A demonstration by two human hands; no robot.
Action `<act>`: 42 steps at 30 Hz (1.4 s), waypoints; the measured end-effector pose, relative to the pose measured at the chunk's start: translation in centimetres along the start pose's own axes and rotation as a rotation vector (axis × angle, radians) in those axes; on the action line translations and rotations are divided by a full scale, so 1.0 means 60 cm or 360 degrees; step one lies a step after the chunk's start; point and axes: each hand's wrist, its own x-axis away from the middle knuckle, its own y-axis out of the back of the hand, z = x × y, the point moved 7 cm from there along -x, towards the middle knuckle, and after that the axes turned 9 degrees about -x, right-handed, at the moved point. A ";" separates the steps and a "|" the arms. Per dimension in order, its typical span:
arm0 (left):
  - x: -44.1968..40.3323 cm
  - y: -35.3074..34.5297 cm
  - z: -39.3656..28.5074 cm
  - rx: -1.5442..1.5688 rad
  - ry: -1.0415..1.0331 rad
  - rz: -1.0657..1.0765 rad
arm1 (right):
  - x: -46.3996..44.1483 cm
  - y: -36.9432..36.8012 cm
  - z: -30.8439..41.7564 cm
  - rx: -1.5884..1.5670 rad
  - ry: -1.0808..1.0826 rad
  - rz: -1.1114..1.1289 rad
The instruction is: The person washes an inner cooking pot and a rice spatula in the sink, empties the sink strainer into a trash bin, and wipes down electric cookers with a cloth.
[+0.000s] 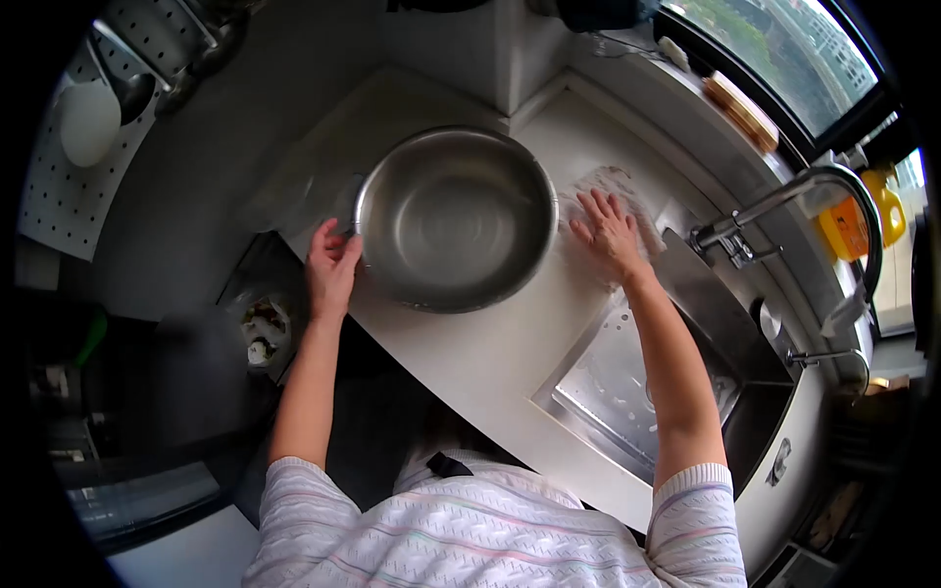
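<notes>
Sitting on the pale countertop, a steel basin has the left hand at its rim toward nine o'clock, fingers half curled; whether they grip it, I cannot tell. At three o'clock the right hand lies spread on a crumpled cloth, hiding part of it. Between four and five o'clock, the right forearm covers part of the sink. Toward eight o'clock, a bag's contents are hard to make out.
</notes>
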 end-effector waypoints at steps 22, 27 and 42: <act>0.014 -0.051 0.007 0.0516 0.0048 0.0381 | 0.092 -0.065 0.063 0.0046 0.0064 0.0141; 0.008 -0.039 0.012 0.0453 0.0036 0.0402 | 0.105 -0.046 0.053 -0.0126 0.0081 0.0196; -0.086 0.014 0.078 -0.0173 -0.0241 -0.0061 | 1.184 0.513 -0.111 0.0675 -0.1593 -0.1356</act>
